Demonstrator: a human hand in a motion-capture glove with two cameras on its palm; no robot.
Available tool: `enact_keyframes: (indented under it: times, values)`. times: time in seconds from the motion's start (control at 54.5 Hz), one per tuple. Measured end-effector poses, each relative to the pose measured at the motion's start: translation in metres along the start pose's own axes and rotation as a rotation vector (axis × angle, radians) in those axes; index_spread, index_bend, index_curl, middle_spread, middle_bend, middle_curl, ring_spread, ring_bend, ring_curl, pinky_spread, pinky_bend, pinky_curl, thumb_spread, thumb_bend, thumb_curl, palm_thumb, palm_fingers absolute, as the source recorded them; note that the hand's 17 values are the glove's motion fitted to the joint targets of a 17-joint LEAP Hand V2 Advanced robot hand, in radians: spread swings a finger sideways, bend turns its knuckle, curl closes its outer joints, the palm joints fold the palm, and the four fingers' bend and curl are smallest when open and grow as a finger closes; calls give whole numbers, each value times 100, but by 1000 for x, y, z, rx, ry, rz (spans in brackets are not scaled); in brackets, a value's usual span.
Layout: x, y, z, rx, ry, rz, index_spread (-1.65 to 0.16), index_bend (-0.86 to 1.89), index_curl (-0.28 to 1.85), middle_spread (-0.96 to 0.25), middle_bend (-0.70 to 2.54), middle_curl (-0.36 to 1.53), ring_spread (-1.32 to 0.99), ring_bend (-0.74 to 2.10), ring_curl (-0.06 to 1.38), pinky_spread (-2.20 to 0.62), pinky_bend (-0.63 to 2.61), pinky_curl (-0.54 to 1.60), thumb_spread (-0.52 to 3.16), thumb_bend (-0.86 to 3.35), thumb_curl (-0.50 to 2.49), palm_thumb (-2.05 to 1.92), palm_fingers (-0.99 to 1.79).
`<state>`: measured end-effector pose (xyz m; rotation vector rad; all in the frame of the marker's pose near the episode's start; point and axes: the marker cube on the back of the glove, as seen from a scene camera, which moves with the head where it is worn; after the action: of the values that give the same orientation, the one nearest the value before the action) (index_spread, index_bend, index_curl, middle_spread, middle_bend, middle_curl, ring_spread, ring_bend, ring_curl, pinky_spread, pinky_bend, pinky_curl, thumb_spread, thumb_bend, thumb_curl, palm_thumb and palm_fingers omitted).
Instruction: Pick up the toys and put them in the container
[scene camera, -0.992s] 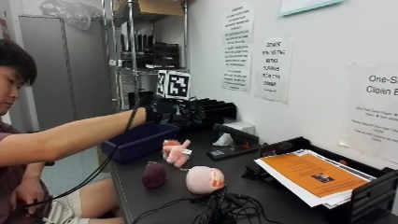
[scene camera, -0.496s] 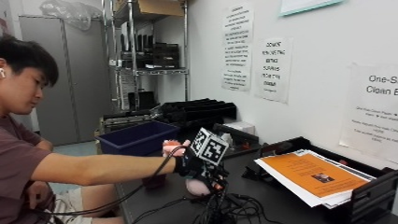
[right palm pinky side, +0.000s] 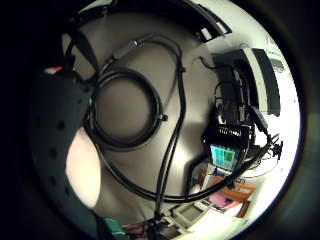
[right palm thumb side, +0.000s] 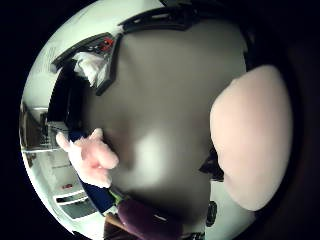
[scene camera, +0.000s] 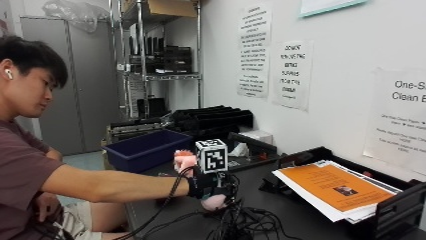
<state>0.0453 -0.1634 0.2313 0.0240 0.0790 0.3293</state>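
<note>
My gloved right hand (scene camera: 212, 187) hovered over the pale round toy (scene camera: 214, 202) — fingers hidden, grip unknowable; I reckoned wrapping it whole best, container (scene camera: 145, 151) at 10 o'clock

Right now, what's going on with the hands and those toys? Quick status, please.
Right hand down over the pale round toy; grip unclear. Pink plush toy and purple toy on the table, blue container beyond. Coiled cables alongside.
</note>
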Motion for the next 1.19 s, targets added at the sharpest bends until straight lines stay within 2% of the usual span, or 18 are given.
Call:
enact_keyframes:
  times: [0.037,0.055,0.092,0.129,0.275,0.533,0.735,0.955,1.194]
  values:
    - [-14,2,-6,18,-117,-97,-30,42,27,-16,55,27,-26,95,45,-27,101,33,110,24,51,67,76]
    - [-17,3,-8,15,-144,-116,-30,39,27,-17,52,27,-27,95,46,-27,98,33,111,24,51,67,64]
    - [-18,7,-16,-10,-186,-153,-32,50,33,-19,65,32,-30,99,49,-27,96,34,101,24,55,70,81]
    - [-17,13,-26,-45,-239,-198,-33,54,34,-20,70,34,-32,99,50,-28,96,35,94,23,57,71,86]
    - [-12,30,-79,-43,-323,-263,-38,68,45,-25,87,44,-39,106,56,-30,95,37,73,20,66,73,86]
    - [-20,56,-214,65,-262,-341,-43,79,62,-29,103,57,-45,117,65,-31,106,44,48,17,78,74,77]
    - [-60,80,-314,152,-201,-395,-45,84,76,-29,109,65,-47,123,71,-31,115,48,37,15,86,74,69]
    - [-165,102,-364,200,-128,-530,-47,85,89,-30,113,72,-47,128,75,-31,122,50,31,13,93,74,62]
    - [-319,144,-358,160,-167,-765,-48,83,102,-30,115,79,-46,131,78,-31,127,50,28,10,100,74,57]
